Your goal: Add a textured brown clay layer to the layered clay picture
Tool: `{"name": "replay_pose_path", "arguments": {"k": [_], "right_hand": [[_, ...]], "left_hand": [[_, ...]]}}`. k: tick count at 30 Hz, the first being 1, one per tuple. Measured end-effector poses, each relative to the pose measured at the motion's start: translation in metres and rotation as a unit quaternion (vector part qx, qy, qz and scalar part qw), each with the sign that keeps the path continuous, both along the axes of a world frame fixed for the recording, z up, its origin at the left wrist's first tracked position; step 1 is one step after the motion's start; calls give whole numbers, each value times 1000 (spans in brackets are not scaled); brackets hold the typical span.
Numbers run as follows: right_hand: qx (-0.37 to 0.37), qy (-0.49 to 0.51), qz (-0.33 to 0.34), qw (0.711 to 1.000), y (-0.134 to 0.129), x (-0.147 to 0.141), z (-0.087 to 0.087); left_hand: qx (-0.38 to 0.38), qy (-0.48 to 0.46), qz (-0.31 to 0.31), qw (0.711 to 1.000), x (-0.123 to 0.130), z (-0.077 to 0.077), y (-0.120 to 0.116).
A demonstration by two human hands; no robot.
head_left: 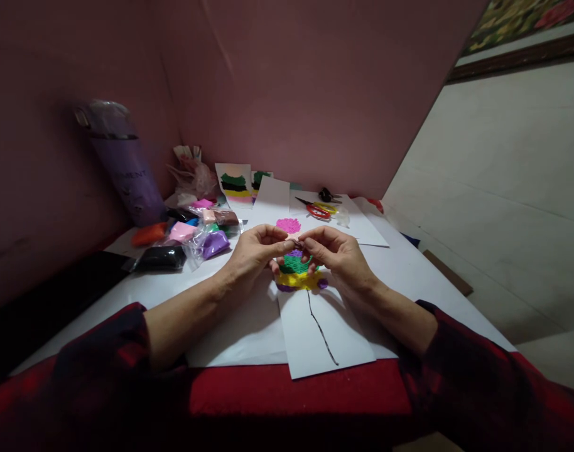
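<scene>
A small dark brown piece [296, 243] is pinched between the thumbs and forefingers of both hands. My left hand [259, 250] holds its left end, my right hand [335, 252] its right end, with the fingertips almost touching. Beneath them lies a white card [327, 333] bearing clay-like patches: pink [288, 225] at the top, then purple, green [296, 263] and yellow [300, 280], with a purple spot [323, 284] at the right. A black line runs down the card's lower part. My fingers partly cover the coloured area.
Bagged clay packets [162, 258] in several colours lie at the left, before a purple bottle [127, 169]. Red-handled scissors [318, 211] rest on white paper behind my hands. Coloured cards [235, 186] lean near the pink wall. A crumpled plastic bag [195, 177] sits beside the bottle.
</scene>
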State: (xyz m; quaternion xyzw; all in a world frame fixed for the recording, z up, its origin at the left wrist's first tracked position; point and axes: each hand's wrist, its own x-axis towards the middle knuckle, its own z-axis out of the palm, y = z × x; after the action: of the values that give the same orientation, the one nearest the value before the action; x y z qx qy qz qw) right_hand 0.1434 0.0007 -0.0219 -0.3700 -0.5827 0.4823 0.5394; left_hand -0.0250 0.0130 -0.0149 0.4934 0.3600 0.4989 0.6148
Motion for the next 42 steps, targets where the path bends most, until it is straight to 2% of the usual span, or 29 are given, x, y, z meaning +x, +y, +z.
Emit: {"name": "replay_pose_path", "arguments": {"k": [5,9,12,16,18,21,30,33,37,42], "right_hand": [[0,-10,6,1000,0,0,1],[2,-33,-3,999,2,0,0],[2,-39,-33,999,3,0,0],[-1,-22,-111,994,5,3,2],[-4,-2,-140,990,6,4,2],[-8,19,-132,991,7,5,2],[19,25,-9,999,3,1,1],[27,-6,2,1000,0,0,1],[33,-82,-34,995,-1,0,-1],[55,-91,-42,993,0,0,-2]], "left_hand": [[-10,28,-51,998,-1,-1,0],[-2,50,-47,998,1,0,-1],[-5,45,-7,999,3,1,0],[3,5,95,996,1,3,2],[4,-7,114,993,-1,4,3],[-4,-25,87,996,-3,5,2],[-36,-8,-40,999,0,-1,0],[-27,4,-43,999,-1,-2,0],[-5,37,-27,999,0,0,-1],[3,79,-23,997,3,4,-2]]}}
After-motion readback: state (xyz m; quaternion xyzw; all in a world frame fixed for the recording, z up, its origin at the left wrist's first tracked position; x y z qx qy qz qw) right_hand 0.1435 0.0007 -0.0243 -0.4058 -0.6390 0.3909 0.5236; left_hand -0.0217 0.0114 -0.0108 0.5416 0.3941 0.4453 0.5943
